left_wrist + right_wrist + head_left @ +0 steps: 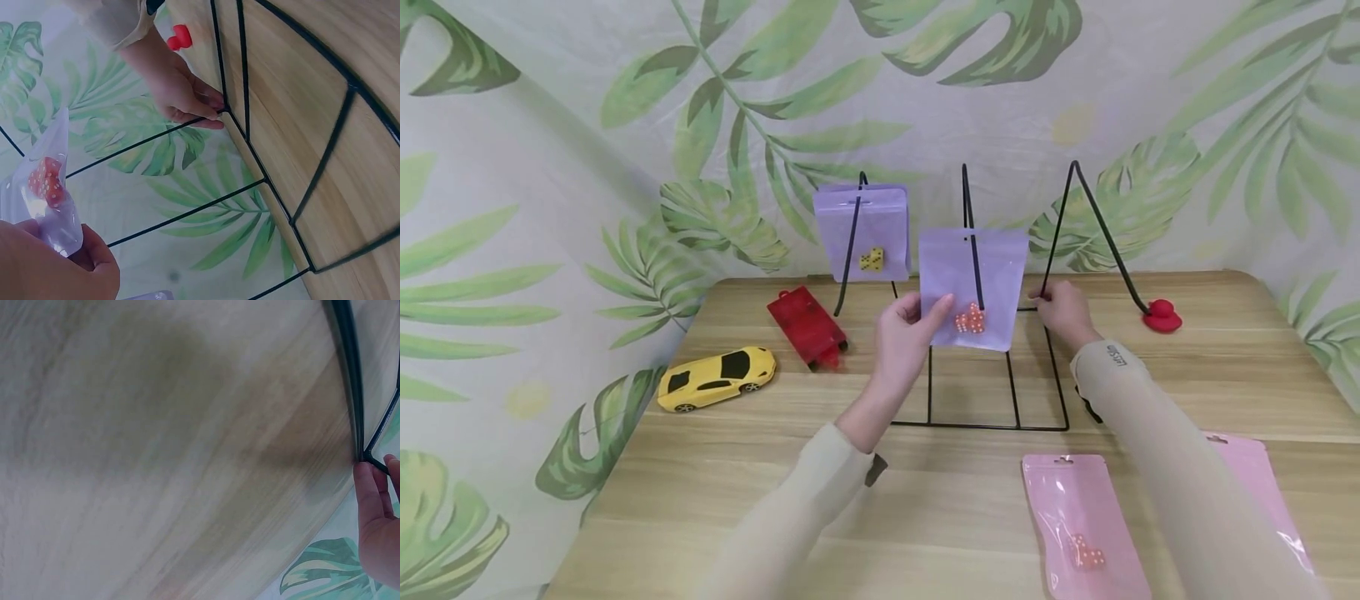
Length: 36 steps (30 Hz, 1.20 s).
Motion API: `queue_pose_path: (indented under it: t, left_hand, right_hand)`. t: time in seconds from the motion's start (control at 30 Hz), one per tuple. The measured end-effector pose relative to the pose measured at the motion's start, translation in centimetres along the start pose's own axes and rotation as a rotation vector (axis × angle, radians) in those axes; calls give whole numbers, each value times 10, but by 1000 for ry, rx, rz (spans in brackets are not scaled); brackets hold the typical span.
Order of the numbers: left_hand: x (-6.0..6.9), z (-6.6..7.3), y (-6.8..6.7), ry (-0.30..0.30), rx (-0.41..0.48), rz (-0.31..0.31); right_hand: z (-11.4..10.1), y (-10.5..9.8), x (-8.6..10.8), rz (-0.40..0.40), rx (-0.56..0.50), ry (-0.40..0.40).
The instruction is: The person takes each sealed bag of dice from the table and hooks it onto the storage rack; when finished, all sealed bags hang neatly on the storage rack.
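Observation:
A purple pouch with orange dice (1007, 262) hangs on the middle arm of a black wire rack (973, 427). My left hand (901, 337) pinches its lower left edge; the left wrist view shows the same hand (56, 265) at the pouch (40, 165). My right hand (1066, 312) grips the rack's back right corner, thumb and fingers around the wire, as the hand (175, 90) in the left wrist view also shows. Another purple pouch, with yellow dice (880, 221), hangs on the left arm.
A yellow toy car (711, 379) and a red toy vehicle (801, 321) stand left of the rack. A small red hat-shaped piece (1161, 315) is at the tip of the right arm. Two pink pouches lie at the front right, one with orange dice (1075, 492), the other (1247, 475) partly behind my right sleeve.

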<state>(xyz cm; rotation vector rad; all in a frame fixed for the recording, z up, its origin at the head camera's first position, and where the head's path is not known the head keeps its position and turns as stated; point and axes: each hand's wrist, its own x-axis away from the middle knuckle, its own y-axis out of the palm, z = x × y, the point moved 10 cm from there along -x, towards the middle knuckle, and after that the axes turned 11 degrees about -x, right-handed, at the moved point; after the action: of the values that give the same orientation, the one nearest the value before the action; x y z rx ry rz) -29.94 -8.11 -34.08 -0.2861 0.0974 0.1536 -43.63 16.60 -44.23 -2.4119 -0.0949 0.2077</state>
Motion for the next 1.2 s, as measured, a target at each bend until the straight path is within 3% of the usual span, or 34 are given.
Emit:
queue_pose_path:
  t: [0.17,0.37,0.57,0.77,1.03,1.13,1.2]
  left_hand:
    - [-16,-1,7,-20,77,39]
    - [-39,2,5,-25,83,119]
    - [-56,4,6,-65,63,150]
    - [-67,-3,9,-130,110,173]
    - [-77,-8,17,-109,163,176]
    - [-78,-19,23,-110,74,132]
    - [-76,-33,30,-135,-73,46]
  right_hand:
    - [2,1,2,-20,-11,35]
    - [3,1,2,-28,-23,49]
    - [2,2,-1,-29,-38,48]
    - [0,3,-2,-28,-46,33]
    - [3,4,-2,-33,-41,56]
    - [5,5,-1,-41,-38,67]
    - [6,5,-1,-38,-26,63]
